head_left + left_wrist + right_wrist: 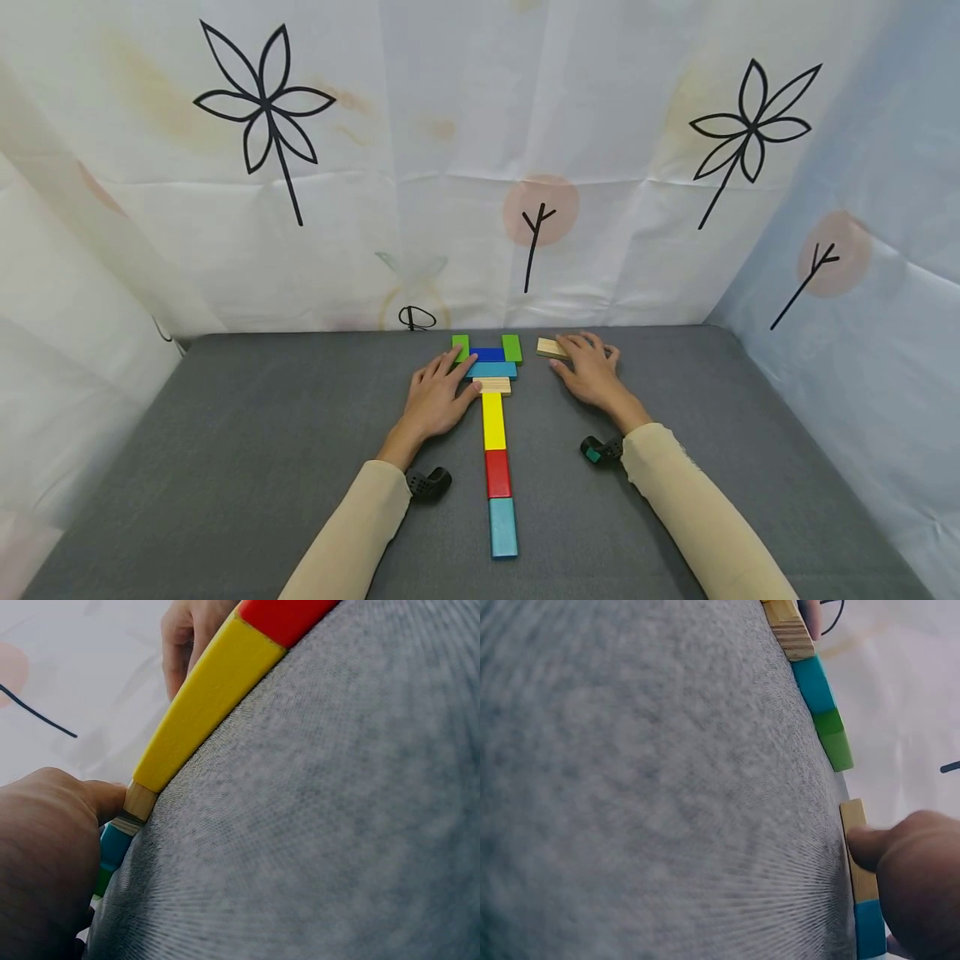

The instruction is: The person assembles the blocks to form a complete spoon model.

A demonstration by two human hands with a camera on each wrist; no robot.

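A figure of flat blocks lies on the table. My left hand spreads along its upper left side. The thumb meets the end of a striped wooden block, and other fingertips reach the light blue block and the left green block. Between the two green blocks sits a dark blue block. To the right, my right hand holds a plain wooden block between thumb and fingers, its right part covered. In the right wrist view, a blue block adjoins that wooden block under the hand.
Down from the striped block runs a column of yellow, red and light blue blocks. The grey cloth-covered table ends at a white printed curtain. Dark wrist devices hang at both sleeves.
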